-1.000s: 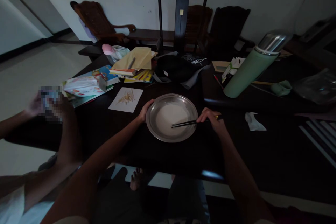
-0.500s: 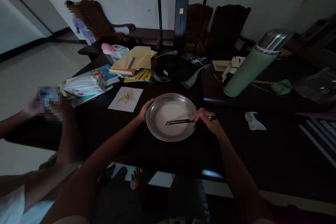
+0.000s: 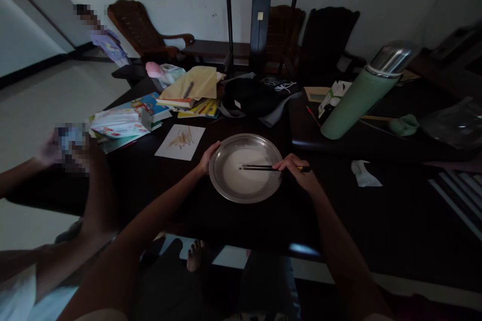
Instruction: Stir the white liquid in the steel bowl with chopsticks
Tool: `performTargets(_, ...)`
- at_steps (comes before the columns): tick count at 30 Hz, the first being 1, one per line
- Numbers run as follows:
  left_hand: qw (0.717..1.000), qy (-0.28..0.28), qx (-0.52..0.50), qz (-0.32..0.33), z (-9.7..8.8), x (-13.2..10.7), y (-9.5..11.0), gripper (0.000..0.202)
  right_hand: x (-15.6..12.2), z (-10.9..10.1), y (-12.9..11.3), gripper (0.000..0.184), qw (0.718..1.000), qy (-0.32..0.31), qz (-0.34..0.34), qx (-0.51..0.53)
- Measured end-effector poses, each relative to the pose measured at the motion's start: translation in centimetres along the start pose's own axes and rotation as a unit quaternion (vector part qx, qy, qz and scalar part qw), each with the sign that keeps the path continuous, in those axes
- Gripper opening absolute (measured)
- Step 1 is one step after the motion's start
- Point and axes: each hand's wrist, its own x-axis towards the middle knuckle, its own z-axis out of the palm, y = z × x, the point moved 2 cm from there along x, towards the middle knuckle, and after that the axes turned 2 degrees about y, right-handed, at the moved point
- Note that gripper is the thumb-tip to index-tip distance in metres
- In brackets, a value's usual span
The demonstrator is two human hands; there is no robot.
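A round metal plate with a raised rim stands on the dark table, with a pale, whitish layer covering its bottom. My left hand grips the plate's left rim, fingers at the edge. In my right hand is a pair of black chopsticks, held over the plate's right rim with their tips down at the pale layer near the middle. Left of the plate, several cotton swabs lie in a loose pile on a white sheet of paper.
A tissue pack and books lie at the back left, a dark bag behind the plate. A tall green thermos and crumpled tissue are on the right. Another person's hands hold a blurred object at the left.
The chopstick tips have shifted slightly up and to the right within the plate. My left hand and the plate stay put. A person in the background has moved left, out from behind a chair.
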Motion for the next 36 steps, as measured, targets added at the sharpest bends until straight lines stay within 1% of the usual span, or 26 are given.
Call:
performTargets(2,1.0,0.004,-0.002,-0.006,-0.1,0.0,0.0,0.026,0.0,-0.6,0.2,0.039,0.999,0.035,-0.008,0.008)
performTargets(4,1.0,0.007,0.002,-0.012,-0.1,-0.1,0.0,0.028,0.0,-1.0,0.3,0.045,0.998,0.049,-0.016,0.03)
performTargets(6,1.0,0.006,0.01,-0.013,0.1,-0.3,0.0,0.03,0.0,-0.8,0.1,0.047,0.999,0.026,-0.019,0.04)
performTargets(9,1.0,0.008,0.012,-0.004,0.3,-0.5,0.2,0.031,0.0,0.0,-0.1,0.039,1.0,-0.024,-0.014,0.011)
performTargets(11,1.0,0.01,0.007,0.006,0.5,-0.6,0.3,0.029,0.0,0.2,0.0,0.033,1.0,-0.026,-0.01,-0.012)
performTargets(13,1.0,0.013,0.006,0.009,0.5,-0.6,0.3,0.028,0.1,-0.3,0.3,0.034,1.0,0.006,-0.012,-0.013)
performTargets(15,1.0,0.019,0.008,0.002,0.4,-0.5,0.2,0.029,0.1,-0.9,0.5,0.039,0.999,0.049,-0.018,0.009)
performTargets(16,1.0,0.022,0.007,-0.002,0.3,-0.5,0.2,0.03,0.0,-1.1,0.5,0.043,0.998,0.061,-0.021,0.024)
performTargets(17,1.0,0.025,0.006,-0.006,0.3,-0.4,0.1,0.031,0.0,-1.2,0.5,0.045,0.997,0.059,-0.022,0.037)
performTargets(19,1.0,0.021,0.0,-0.01,0.1,-0.3,0.1,0.031,0.0,-0.8,0.3,0.046,0.998,0.029,-0.019,0.045)
performTargets(21,1.0,0.018,-0.005,-0.01,0.1,-0.2,0.0,0.029,0.0,-0.2,0.1,0.042,0.999,-0.009,-0.008,0.03)
performTargets(23,1.0,0.018,-0.005,-0.009,0.1,-0.2,0.1,0.027,0.0,0.1,0.2,0.037,1.0,-0.015,0.0,0.009)
performTargets(25,1.0,0.02,0.002,-0.007,0.1,-0.2,0.1,0.027,0.1,-0.3,0.5,0.037,1.0,0.016,-0.001,0.001)
performTargets(27,1.0,0.022,0.014,-0.002,0.2,-0.2,0.1,0.028,0.1,-0.9,0.7,0.042,0.998,0.062,-0.007,0.016)
performTargets(29,0.999,0.025,0.019,-0.001,0.2,-0.2,0.1,0.03,0.1,-1.2,0.7,0.047,0.996,0.078,-0.011,0.037)
performTargets(31,1.0,0.025,0.009,0.0,0.3,-0.2,0.1,0.03,0.0,-0.9,0.3,0.046,0.998,0.051,-0.01,0.039)
performTargets(34,1.0,0.019,-0.01,0.001,0.3,-0.3,0.1,0.026,0.0,0.1,-0.1,0.039,1.0,-0.008,-0.003,0.015)
performTargets(36,1.0,0.017,-0.004,-0.003,0.4,-0.4,0.2,0.027,0.0,0.1,0.0,0.035,1.0,-0.005,-0.001,0.001)
